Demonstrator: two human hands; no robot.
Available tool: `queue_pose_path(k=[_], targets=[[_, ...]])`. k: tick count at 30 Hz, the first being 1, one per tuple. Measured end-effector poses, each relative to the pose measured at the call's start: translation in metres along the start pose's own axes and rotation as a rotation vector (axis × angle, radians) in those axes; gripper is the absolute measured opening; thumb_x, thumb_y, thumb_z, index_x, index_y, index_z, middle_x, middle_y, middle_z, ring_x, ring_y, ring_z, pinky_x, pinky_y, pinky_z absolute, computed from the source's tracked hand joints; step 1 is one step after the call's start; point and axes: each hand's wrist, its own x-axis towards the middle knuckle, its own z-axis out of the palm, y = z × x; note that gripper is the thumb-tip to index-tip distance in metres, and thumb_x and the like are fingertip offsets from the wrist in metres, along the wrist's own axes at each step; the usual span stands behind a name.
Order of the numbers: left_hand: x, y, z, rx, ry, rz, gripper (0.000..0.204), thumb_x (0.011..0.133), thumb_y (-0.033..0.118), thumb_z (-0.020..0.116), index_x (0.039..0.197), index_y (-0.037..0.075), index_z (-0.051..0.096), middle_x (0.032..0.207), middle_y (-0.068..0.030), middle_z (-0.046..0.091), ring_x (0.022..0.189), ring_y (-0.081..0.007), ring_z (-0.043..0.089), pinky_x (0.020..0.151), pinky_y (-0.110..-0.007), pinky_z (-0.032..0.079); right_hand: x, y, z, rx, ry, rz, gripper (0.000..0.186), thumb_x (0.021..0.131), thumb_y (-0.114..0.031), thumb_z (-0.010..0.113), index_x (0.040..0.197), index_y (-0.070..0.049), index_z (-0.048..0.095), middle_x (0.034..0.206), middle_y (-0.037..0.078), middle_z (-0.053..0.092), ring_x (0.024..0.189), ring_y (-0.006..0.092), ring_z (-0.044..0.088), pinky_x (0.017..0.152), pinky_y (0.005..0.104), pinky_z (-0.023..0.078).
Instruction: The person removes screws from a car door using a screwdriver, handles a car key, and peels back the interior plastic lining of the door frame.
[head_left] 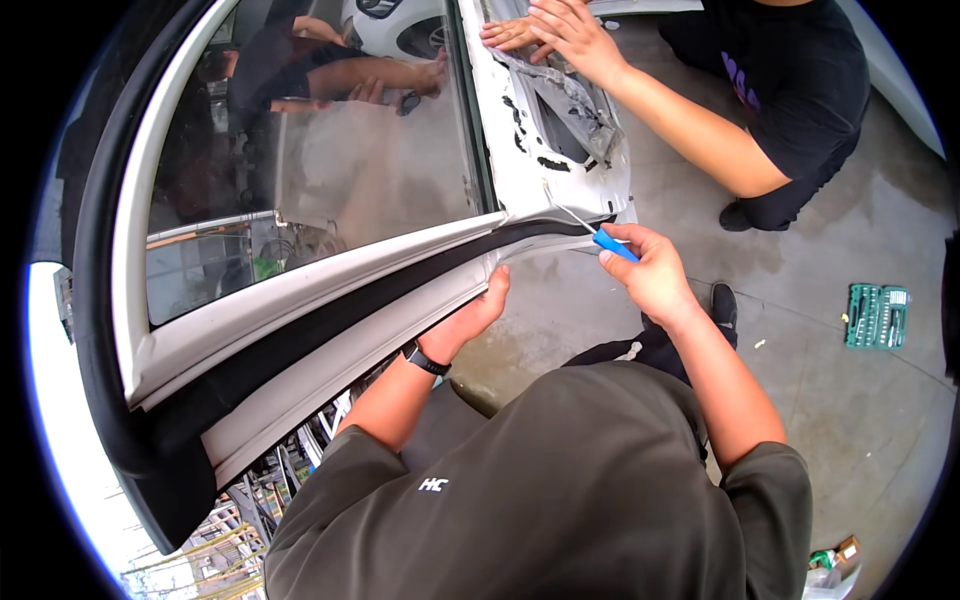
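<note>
A white car door with a large window (320, 130) stands in front of me, its inner metal panel (530, 180) bare on the right. My right hand (652, 275) is closed round the blue handle of a screwdriver (614, 244). The screwdriver's thin shaft points up and left, its tip over or against the panel near the window's lower corner. Along the door runs a black rubber seal (300, 340), with a pale trim edge (350, 375) beside it. My left hand (476, 318), with a dark watch on the wrist, grips that edge; its fingers are mostly hidden behind it.
Across the door, another person in black (800, 90) rests both hands on the panel's upper part, by a grey plastic film (585, 115). A green tool case (877, 316) lies on the concrete floor to the right. Small packages (835, 560) sit at lower right.
</note>
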Motion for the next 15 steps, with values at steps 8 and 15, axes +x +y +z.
queue_pose_path(k=[8,15], targets=[[-0.007,-0.017,0.013,-0.022,0.017,-0.008,0.036,0.094,0.028,0.065,0.118,0.001,0.069,0.108,-0.018,0.073,0.102,-0.0356,0.069,0.092,-0.041,0.053,0.002,-0.011,-0.011,-0.085,-0.027,-0.076,0.041,0.093,-0.008,0.071,0.132,0.001,0.064,0.107,0.008,0.071,0.093,0.0115,0.062,0.084,0.0276,0.05],[-0.01,-0.017,0.016,-0.015,0.035,-0.017,0.037,0.095,0.031,0.065,0.118,0.002,0.069,0.11,-0.0171,0.073,0.104,-0.036,0.068,0.092,-0.042,0.053,-0.016,-0.017,0.004,-0.344,0.101,-0.216,0.041,0.091,-0.013,0.07,0.13,-0.001,0.065,0.12,0.02,0.072,0.107,0.0257,0.071,0.095,0.0343,0.053]])
